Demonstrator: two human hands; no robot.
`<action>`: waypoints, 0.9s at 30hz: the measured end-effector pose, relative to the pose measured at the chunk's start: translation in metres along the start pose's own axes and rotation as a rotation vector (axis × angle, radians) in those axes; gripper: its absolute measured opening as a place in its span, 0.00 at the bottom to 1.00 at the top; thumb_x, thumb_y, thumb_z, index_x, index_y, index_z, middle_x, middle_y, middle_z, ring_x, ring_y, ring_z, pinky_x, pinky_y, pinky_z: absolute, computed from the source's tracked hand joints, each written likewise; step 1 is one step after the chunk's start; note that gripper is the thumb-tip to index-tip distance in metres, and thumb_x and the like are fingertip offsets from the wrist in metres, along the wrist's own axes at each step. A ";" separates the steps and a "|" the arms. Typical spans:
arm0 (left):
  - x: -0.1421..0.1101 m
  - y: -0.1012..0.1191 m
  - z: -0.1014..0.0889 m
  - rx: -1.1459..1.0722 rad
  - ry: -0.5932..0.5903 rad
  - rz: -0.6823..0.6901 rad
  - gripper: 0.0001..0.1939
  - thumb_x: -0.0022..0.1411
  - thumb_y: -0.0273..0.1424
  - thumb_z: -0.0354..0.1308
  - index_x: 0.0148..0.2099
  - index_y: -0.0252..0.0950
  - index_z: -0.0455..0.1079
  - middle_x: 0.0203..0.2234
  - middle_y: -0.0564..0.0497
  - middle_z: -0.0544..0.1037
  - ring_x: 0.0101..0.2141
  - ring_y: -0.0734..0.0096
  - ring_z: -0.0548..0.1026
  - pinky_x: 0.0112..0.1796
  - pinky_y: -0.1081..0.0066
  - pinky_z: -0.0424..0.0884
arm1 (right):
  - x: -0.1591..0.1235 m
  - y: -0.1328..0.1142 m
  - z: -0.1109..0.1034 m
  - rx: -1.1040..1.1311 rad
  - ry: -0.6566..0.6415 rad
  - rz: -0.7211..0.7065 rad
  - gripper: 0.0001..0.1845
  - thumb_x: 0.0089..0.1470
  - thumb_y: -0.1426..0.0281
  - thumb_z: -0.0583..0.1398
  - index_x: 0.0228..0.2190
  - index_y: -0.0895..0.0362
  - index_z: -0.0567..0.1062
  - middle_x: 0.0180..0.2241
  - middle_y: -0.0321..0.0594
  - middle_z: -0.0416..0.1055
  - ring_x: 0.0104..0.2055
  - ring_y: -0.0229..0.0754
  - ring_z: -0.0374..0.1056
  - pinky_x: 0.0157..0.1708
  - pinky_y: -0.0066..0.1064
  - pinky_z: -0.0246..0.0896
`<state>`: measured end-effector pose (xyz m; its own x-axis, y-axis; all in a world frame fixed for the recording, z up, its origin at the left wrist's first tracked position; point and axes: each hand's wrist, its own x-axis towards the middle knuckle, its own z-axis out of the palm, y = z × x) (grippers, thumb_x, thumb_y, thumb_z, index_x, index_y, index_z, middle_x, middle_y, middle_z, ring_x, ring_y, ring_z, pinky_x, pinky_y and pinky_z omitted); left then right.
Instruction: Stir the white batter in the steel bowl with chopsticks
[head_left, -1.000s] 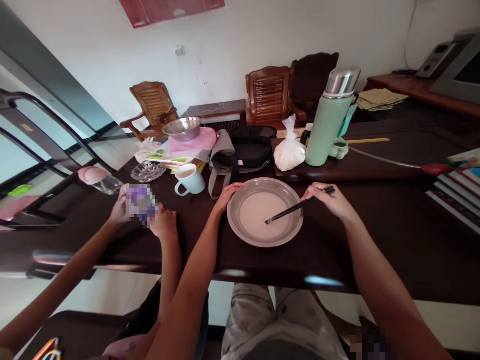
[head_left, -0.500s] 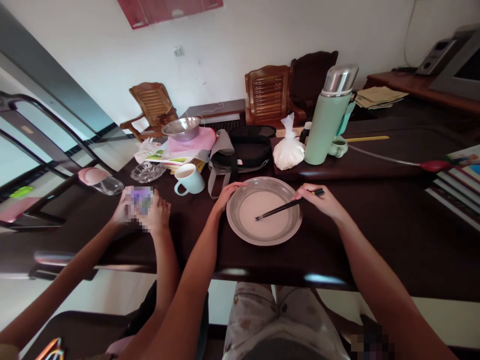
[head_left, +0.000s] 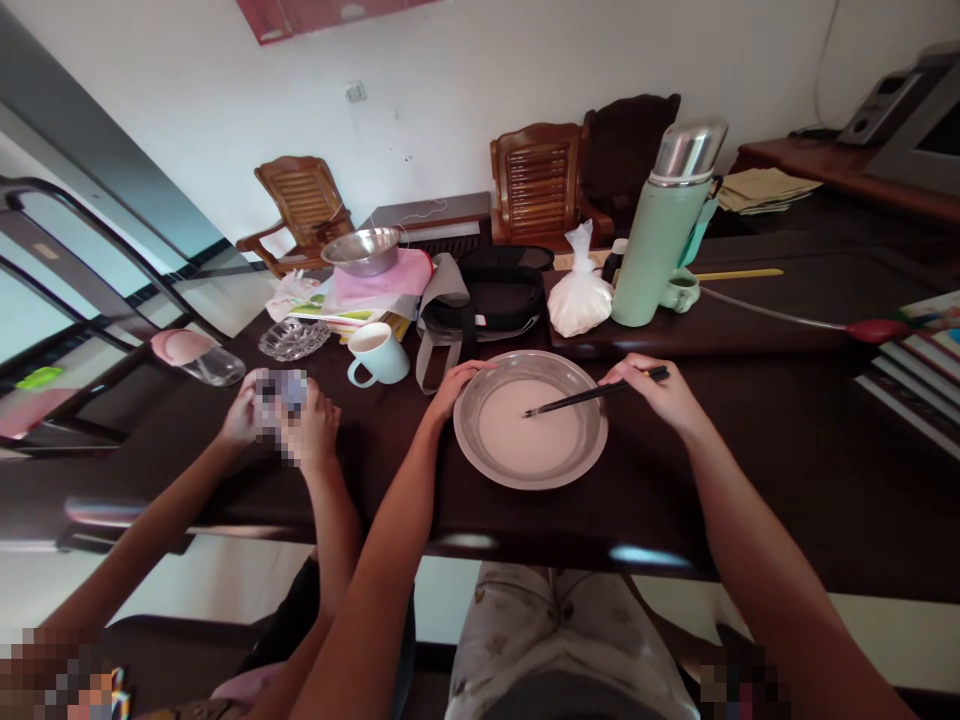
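Observation:
A wide metal bowl (head_left: 592, 440) holding a pale whitish liquid sits on the dark table (head_left: 750, 470) in front of me. My left hand (head_left: 454, 385) grips the bowl's near-left rim with curled fingers. My right hand (head_left: 660, 392) is closed on a pair of dark chopsticks (head_left: 581, 398), whose tips dip into the liquid near the bowl's middle.
Another person's two hands (head_left: 281, 425) hold a small blurred object to my left. Behind the bowl stand a light blue mug (head_left: 379, 353), a black bag (head_left: 495, 295), a knotted white plastic bag (head_left: 579, 292), a green thermos (head_left: 664, 235) and a small green cup (head_left: 681, 290). Books (head_left: 919, 350) lie at right.
The chopstick tips have swept around in the liquid, from the bowl's right-of-centre to left and now nearer the middle. My left hand has stayed on the rim.

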<state>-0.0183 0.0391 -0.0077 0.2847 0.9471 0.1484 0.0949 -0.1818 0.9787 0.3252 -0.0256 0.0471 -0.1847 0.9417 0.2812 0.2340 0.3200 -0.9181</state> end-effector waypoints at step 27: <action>0.000 0.002 0.002 0.015 0.031 -0.021 0.16 0.55 0.34 0.52 0.40 0.33 0.77 0.41 0.47 0.78 0.44 0.63 0.71 0.46 0.69 0.63 | 0.002 0.003 -0.006 -0.031 0.018 0.012 0.19 0.54 0.53 0.58 0.25 0.54 0.77 0.30 0.41 0.78 0.37 0.47 0.72 0.43 0.39 0.63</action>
<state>-0.0164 0.0385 -0.0054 0.2529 0.9584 0.1323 0.1152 -0.1656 0.9794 0.3311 -0.0223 0.0466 -0.1648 0.9471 0.2752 0.2658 0.3114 -0.9123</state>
